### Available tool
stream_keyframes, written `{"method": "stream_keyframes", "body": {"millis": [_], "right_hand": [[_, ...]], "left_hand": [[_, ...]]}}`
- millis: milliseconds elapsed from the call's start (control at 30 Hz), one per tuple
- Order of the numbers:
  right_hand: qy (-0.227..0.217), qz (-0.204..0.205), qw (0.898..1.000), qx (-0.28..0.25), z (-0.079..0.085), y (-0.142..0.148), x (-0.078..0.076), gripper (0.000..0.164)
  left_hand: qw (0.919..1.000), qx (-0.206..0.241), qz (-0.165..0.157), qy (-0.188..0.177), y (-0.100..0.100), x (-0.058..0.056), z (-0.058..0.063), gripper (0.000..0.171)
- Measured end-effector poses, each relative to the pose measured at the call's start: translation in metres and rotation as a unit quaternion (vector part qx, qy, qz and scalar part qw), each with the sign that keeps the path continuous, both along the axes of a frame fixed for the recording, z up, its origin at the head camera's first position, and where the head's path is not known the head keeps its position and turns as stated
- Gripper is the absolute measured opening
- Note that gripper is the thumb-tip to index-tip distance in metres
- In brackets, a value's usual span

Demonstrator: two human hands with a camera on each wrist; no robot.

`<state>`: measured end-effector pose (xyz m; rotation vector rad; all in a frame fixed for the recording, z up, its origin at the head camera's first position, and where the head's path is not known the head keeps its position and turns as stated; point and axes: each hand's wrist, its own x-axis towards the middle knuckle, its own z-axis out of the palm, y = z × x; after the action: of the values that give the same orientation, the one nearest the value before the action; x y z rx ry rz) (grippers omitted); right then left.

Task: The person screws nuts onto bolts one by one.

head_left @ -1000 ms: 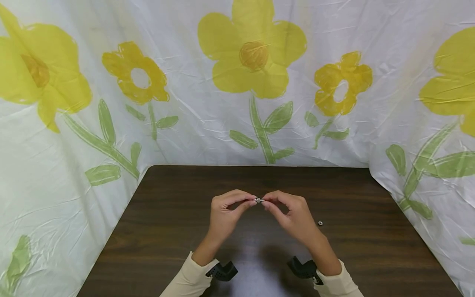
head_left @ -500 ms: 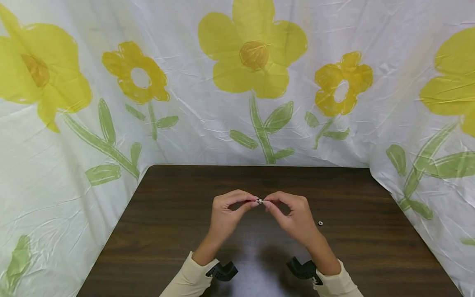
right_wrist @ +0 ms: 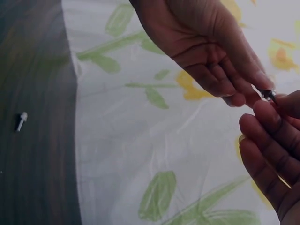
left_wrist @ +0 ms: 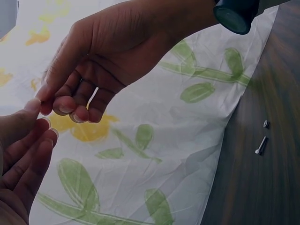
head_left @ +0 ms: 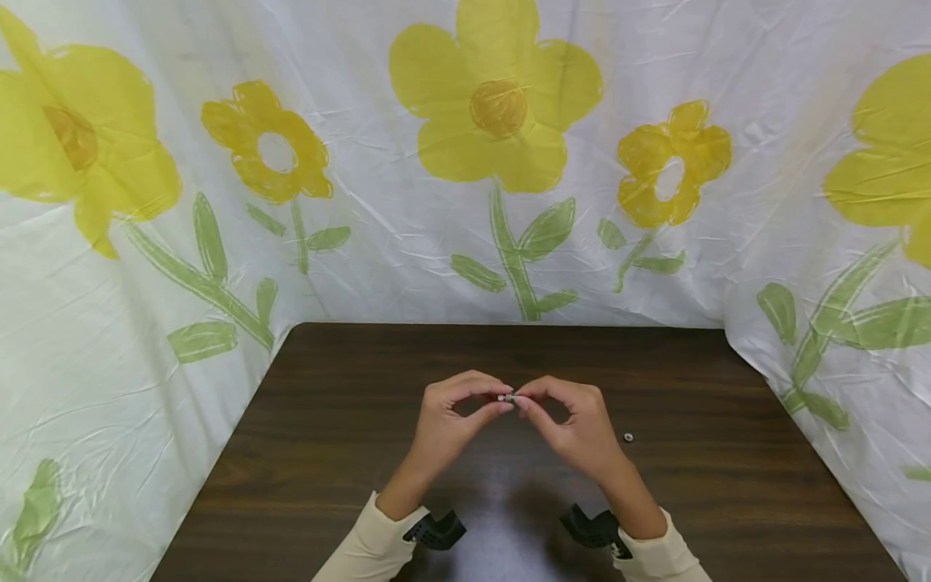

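In the head view, my left hand (head_left: 444, 416) and right hand (head_left: 578, 420) meet fingertip to fingertip above the dark table. Between them is a small silvery bolt (head_left: 503, 398) with what looks like a nut on it. The right thumb and index finger pinch one end. My left thumb and index finger close around the other part, partly hiding it. The right wrist view shows the bolt (right_wrist: 268, 94) between the fingertips, dark and blurred. In the left wrist view, the fingers cover it almost wholly.
A small metal nut (head_left: 629, 437) lies on the wooden table (head_left: 349, 356), right of the right hand. The left wrist view shows a loose bolt (left_wrist: 261, 145) beside it. Another bolt (right_wrist: 21, 121) lies on the table in the right wrist view. A flowered sheet (head_left: 378, 242) hangs behind.
My left fingertips have slid slightly right along the bolt, closer to the right fingertips, and a silvery end now shows between the left thumb and index finger. The right hand has hardly moved.
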<state>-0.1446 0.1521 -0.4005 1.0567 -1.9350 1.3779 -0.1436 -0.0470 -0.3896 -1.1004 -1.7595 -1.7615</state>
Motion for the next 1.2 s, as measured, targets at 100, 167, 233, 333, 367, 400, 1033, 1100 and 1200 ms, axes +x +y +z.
{"method": "stream_keyframes", "body": {"millis": [100, 167, 233, 333, 367, 400, 1033, 1100, 1200], "right_hand": [[0.009, 0.001, 1.000, -0.002, -0.001, 0.000, -0.001, 0.007], [0.012, 0.002, 1.000, -0.003, -0.001, 0.000, -0.001, 0.008], [0.015, 0.003, 1.000, -0.006, -0.001, 0.000, 0.000, 0.010], [0.016, 0.010, 1.000, -0.009, -0.001, 0.000, 0.001, 0.012], [0.017, 0.011, 1.000, -0.011, 0.000, -0.001, 0.001, 0.012], [0.017, 0.012, 1.000, -0.012, 0.000, -0.001, 0.001, 0.013], [0.026, 0.013, 0.999, -0.031, -0.001, -0.002, -0.001, 0.008], [0.024, 0.017, 0.999, -0.031, -0.001, -0.003, 0.000, 0.012], [0.019, 0.024, 0.999, -0.032, 0.000, -0.003, 0.000, 0.019]], "left_hand": [[1.0000, -0.003, 0.008, 0.002, 0.001, 0.001, 0.001, 0.022], [0.9998, -0.007, 0.017, 0.007, 0.002, 0.001, 0.002, 0.021], [0.9995, -0.012, 0.026, 0.010, 0.002, 0.002, 0.004, 0.019], [0.9992, -0.018, 0.034, 0.010, 0.003, 0.003, 0.004, 0.011], [0.9992, -0.019, 0.034, 0.007, 0.003, 0.002, 0.002, 0.010], [0.9993, -0.019, 0.033, 0.004, 0.003, 0.001, -0.002, 0.010], [0.9989, 0.021, -0.009, 0.042, 0.001, -0.013, -0.021, 0.038], [0.9989, 0.019, -0.005, 0.042, 0.001, -0.013, -0.021, 0.036], [0.9990, 0.013, -0.001, 0.042, 0.000, -0.014, -0.022, 0.034]]}}
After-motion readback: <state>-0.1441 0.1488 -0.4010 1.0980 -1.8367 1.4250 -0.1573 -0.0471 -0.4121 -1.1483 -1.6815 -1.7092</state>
